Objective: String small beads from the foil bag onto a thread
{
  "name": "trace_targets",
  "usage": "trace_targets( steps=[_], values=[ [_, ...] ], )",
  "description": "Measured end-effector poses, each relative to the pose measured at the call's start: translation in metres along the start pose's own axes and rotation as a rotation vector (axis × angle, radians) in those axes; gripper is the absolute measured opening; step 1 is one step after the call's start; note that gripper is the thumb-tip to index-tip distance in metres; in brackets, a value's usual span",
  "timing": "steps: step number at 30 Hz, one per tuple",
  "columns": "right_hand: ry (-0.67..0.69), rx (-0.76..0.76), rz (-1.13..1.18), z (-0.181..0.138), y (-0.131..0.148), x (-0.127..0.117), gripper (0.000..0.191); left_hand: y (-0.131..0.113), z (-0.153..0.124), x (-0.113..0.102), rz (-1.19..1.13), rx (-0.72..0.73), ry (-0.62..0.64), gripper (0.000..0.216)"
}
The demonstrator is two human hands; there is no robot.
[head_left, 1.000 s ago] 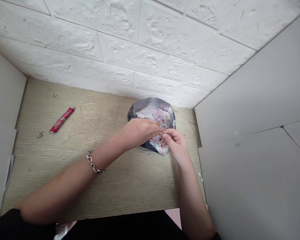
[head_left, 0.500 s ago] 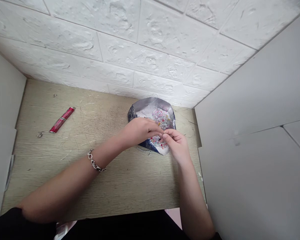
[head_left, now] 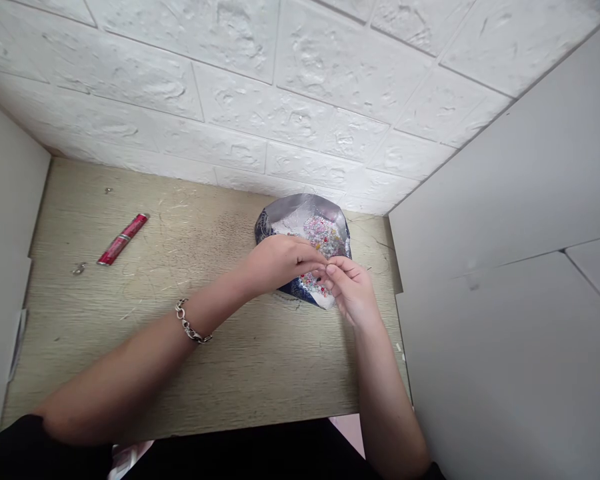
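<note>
Both of my hands meet above an opened foil bag (head_left: 296, 208) that holds many small coloured beads (head_left: 319, 230). My left hand (head_left: 285, 263) comes in from the left, thumb and fingers pinched together at the tips. Against those tips, my right hand (head_left: 353, 290) also pinches, thumb pressed to forefinger. Whatever lies between the fingertips is too small to make out. The bag's near part and some beads are hidden under my hands. A silver chain bracelet (head_left: 193, 327) circles my left wrist.
A red shiny tube-like packet (head_left: 123, 239) lies at the left on the wooden table (head_left: 240, 373). Small metal bits (head_left: 79, 269) and thin clear threads (head_left: 175, 200) are scattered nearby. A white brick-patterned wall (head_left: 230, 133) closes the back, with a pale panel (head_left: 505, 300) at the right.
My right hand has turned slightly, and its lower fingers show more curled beneath the pinch. My left hand stays almost where it was; the bag has not visibly moved.
</note>
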State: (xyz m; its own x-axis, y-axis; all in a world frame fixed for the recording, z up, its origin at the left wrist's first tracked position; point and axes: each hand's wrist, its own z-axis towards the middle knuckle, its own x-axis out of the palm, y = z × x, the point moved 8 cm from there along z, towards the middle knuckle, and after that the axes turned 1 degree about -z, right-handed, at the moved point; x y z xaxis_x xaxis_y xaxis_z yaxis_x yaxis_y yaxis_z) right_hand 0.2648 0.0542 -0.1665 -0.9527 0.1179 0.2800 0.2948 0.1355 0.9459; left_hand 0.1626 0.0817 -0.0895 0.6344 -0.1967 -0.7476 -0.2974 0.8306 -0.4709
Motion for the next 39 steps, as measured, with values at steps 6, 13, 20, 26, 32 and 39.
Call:
trace_targets(
  steps=[6, 13, 20, 26, 32, 39],
  values=[
    [-0.069, 0.086, 0.268, 0.002, -0.002, -0.006, 0.014, 0.011, 0.002, 0.002, -0.241, -0.18, 0.04, 0.017],
    [0.039, 0.207, 0.252, -0.002, -0.013, 0.013, 0.017, 0.031, -0.003, 0.012, -0.555, -0.425, 0.077, 0.021],
    [-0.221, -0.348, -0.405, -0.011, 0.018, 0.007, 0.021, 0.041, -0.008, 0.02, -0.739, -0.559, 0.14, 0.021],
    [-0.242, -0.602, -0.778, -0.024, 0.037, 0.014, 0.015, 0.042, -0.01, 0.023, -0.718, -0.549, 0.226, 0.025],
    [-0.231, -0.634, -0.841, -0.025, 0.039, 0.017, 0.013, 0.034, -0.01, 0.024, -0.692, -0.477, 0.306, 0.03],
    [-0.251, -0.634, -0.839, -0.025, 0.039, 0.016, 0.014, 0.03, -0.012, 0.021, -0.706, -0.561, 0.304, 0.033]
  ],
)
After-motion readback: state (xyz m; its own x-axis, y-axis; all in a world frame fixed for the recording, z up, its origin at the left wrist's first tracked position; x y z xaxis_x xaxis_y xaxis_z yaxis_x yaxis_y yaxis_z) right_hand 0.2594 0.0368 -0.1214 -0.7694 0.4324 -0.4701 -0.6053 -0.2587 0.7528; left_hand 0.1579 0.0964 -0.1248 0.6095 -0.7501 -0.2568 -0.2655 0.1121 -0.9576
